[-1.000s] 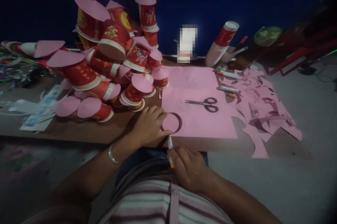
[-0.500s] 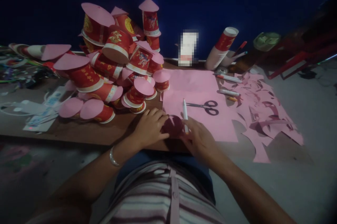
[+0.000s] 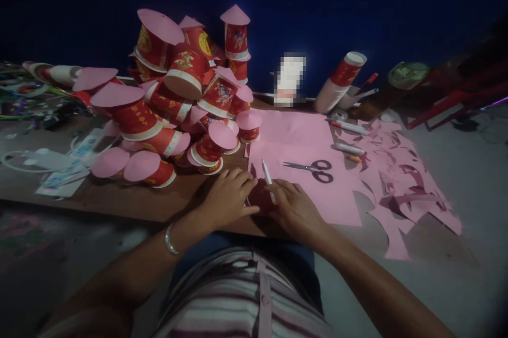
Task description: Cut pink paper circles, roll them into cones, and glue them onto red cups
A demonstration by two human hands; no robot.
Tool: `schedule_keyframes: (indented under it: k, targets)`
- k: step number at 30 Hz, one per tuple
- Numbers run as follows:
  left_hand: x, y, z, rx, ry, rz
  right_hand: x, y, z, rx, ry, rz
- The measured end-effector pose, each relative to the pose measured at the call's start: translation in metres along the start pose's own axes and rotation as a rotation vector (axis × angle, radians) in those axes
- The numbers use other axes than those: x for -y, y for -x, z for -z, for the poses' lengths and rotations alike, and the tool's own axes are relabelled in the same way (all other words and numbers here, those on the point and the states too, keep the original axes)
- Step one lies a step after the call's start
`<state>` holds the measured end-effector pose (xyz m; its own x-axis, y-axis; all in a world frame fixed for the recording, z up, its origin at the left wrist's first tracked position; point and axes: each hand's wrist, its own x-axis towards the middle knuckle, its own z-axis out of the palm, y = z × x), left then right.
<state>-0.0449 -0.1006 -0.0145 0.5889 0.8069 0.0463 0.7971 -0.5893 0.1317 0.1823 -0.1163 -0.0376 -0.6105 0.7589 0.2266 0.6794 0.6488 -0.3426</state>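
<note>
Between my hands, at the table's front edge, is a dark red round piece (image 3: 260, 196), partly hidden by fingers. My left hand (image 3: 230, 193) grips its left side, thumb and fingers spread around the rim. A white marker pen (image 3: 267, 178) is pinched in my right hand (image 3: 298, 208), with one end pointing up and away from me; that hand sits at the right side of the round piece. Just beyond lies a pink paper sheet (image 3: 291, 137), with black-handled scissors (image 3: 310, 167) on it, blades pointing left and slightly apart.
Red paper cups (image 3: 135, 120) with pink cone tops pile up at left. Pink paper scraps (image 3: 397, 237) and markers (image 3: 349, 126) lie right. A cup stack (image 3: 337, 81) leans at the back. A power strip (image 3: 67, 169) with cables occupies the table's left end.
The marker has tilted to the left and moved over the round piece with my right hand. My left hand keeps its hold. The whole view has shifted slightly.
</note>
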Motion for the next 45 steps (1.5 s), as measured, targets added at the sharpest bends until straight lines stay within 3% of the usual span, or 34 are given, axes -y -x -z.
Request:
schedule_keyframes:
  k: [5, 7, 10, 14, 21, 27, 34, 41, 45]
  targets:
    - [0.011, -0.013, 0.009, -0.152, -0.01, -0.032, 0.002, -0.003, 0.003, 0.016, 0.019, -0.008]
    - [0.012, -0.023, 0.01, -0.19, -0.024, -0.111, 0.002, -0.004, 0.004, 0.023, 0.045, -0.003]
    - [0.01, -0.038, 0.006, -0.146, -0.03, -0.286, 0.003, -0.004, 0.005, 0.048, 0.074, -0.004]
    - [0.011, -0.041, 0.001, -0.125, -0.021, -0.32, 0.003, -0.004, 0.005, 0.051, 0.046, -0.023]
    - [0.017, -0.014, 0.0, -0.236, 0.063, -0.176, 0.005, -0.004, 0.004, 0.023, -0.017, -0.041]
    - [0.017, -0.006, -0.005, -0.342, 0.146, -0.025, 0.004, -0.004, 0.004, -0.023, -0.002, -0.041]
    - [0.01, -0.004, 0.016, -0.485, 0.632, 0.174, 0.004, -0.006, 0.007, 0.049, 0.034, -0.068]
    - [0.021, -0.021, 0.006, -0.369, 1.009, 0.298, 0.002, -0.005, 0.007, 0.007, 0.021, -0.05]
    - [0.026, -0.026, 0.002, -0.306, 1.091, 0.318, 0.002, -0.005, 0.008, -0.009, 0.042, -0.025]
